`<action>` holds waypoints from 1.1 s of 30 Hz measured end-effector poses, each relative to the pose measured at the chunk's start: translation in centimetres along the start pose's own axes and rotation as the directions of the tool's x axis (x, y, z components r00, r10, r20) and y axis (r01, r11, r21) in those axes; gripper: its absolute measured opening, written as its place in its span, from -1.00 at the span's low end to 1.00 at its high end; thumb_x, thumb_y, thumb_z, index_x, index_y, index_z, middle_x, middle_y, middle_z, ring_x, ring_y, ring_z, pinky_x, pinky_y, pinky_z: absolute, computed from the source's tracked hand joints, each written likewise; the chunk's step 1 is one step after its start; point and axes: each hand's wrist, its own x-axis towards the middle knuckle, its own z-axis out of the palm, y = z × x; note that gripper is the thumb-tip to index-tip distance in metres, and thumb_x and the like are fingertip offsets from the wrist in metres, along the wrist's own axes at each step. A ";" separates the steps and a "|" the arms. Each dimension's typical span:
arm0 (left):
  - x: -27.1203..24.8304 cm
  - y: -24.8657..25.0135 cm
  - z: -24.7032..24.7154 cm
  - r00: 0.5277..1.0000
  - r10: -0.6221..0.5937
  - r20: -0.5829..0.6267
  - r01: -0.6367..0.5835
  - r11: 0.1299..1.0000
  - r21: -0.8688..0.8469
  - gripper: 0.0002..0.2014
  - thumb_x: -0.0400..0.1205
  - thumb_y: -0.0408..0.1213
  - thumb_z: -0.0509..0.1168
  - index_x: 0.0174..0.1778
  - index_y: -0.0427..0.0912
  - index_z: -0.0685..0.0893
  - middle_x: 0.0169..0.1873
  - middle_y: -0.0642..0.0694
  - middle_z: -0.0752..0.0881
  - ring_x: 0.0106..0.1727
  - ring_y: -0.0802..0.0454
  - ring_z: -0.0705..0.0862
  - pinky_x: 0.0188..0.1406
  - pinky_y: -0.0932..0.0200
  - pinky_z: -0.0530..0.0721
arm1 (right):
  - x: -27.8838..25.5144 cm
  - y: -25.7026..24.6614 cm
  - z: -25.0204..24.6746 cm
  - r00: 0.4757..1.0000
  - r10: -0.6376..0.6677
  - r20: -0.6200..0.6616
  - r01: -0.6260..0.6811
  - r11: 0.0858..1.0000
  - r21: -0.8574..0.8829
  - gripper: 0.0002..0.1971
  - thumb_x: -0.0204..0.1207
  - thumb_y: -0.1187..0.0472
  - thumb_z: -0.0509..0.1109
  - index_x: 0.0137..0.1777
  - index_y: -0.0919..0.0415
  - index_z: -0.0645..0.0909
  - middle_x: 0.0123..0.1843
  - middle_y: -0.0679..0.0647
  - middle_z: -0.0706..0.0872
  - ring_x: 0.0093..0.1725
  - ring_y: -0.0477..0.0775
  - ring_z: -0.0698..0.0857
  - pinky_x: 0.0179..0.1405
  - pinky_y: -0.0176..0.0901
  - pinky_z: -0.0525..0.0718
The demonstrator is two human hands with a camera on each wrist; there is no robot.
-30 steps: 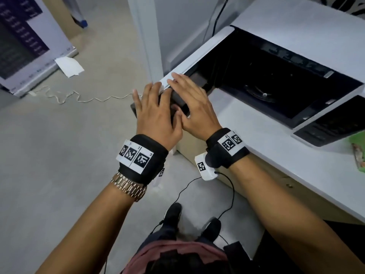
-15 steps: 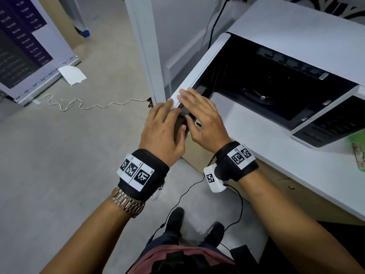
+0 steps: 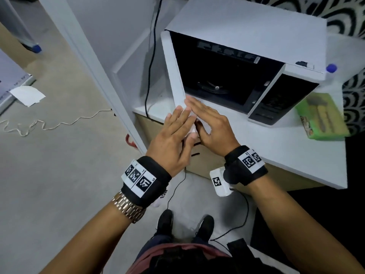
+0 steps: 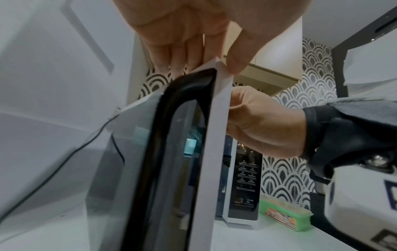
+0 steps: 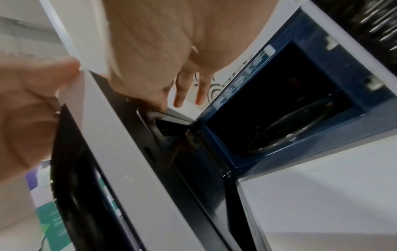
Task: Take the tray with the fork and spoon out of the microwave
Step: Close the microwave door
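While the microwave (image 3: 246, 36) sits on the white counter (image 3: 276, 147) w/ its door (image 3: 174, 72) swung open, both hands meet at the door's free edge: left hand (image 3: 171, 139) flat on the outer side, fingers straight & together; right hand (image 3: 209, 123) flat on the inner side. Inside, only the glass turntable (image 5: 290, 125) shows; tray, fork, spoon not visible. Green box (image 3: 322, 117) beside the microwave

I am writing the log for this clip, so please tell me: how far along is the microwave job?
Done: the microwave door stands open. In hand: the left hand and the right hand both lie flat on the door's top edge, holding nothing. Left: unclear. Inside, only the glass turntable shows, and no tray, fork or spoon appears in any view.
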 end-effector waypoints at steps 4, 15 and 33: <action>2.4 1.2 2.3 0.994 0.085 0.066 -0.082 0.995 -0.053 -0.52 0.71 -0.15 0.13 0.53 -0.27 0.48 0.55 -0.20 0.46 0.67 -0.08 0.27 0.71 0.00 0.08 | -2.1 1.3 -3.3 0.990 0.120 -0.076 -0.113 0.990 0.086 -0.55 0.60 0.49 0.30 0.49 0.32 0.54 0.48 0.14 0.63 0.51 -0.01 0.58 0.54 -0.04 0.54; 7.8 1.9 6.7 0.948 0.252 0.195 -0.240 0.967 -0.084 -0.29 0.59 -0.05 0.31 0.64 -0.22 0.30 0.66 -0.13 0.27 0.72 -0.05 0.13 0.70 -0.17 0.06 | -4.8 2.8 -9.0 0.873 0.425 -0.241 -0.354 0.890 0.289 -0.69 0.64 0.20 0.40 0.36 0.21 0.69 0.25 0.00 0.80 0.19 -0.15 0.78 0.23 -0.19 0.74; 18.4 -2.5 8.8 0.836 0.382 0.395 -0.495 0.836 0.238 -0.05 0.49 0.15 0.27 0.72 -0.10 -0.02 0.72 -0.19 0.03 0.74 -0.18 -0.04 0.70 -0.21 -0.07 | -0.5 6.4 -7.0 0.759 0.351 -0.549 -0.595 0.716 -0.365 -0.48 0.67 0.04 0.29 0.55 0.28 0.45 0.57 0.16 0.51 0.62 0.11 0.40 0.63 0.02 0.36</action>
